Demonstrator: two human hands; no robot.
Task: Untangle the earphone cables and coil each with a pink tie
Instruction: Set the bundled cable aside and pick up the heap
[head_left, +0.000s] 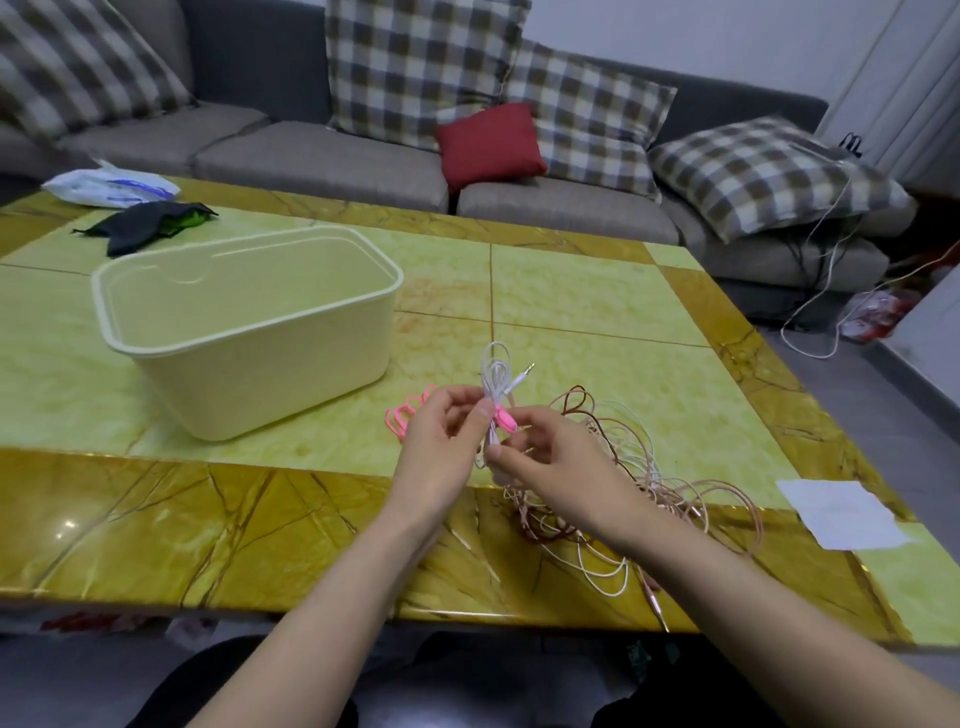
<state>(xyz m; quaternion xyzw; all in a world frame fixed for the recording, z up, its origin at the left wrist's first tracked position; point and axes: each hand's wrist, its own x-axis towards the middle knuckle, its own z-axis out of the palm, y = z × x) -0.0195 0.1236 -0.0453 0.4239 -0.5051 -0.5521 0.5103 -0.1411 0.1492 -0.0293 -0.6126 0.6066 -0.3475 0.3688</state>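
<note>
Counter (571, 291), green and gold marble; cream plastic bin (270, 374), open-topped, standing left of centre; tangle of rose-gold earphone cables (670, 483), lying loose at the near right edge; left hand (441, 447), grip pinching the white earphone cable (496, 371), coiled and held above the counter; right hand (550, 457), grip on the pink tie (505, 417) at that coil's middle; spare pink ties (402, 415), on the counter behind the left hand.
</note>
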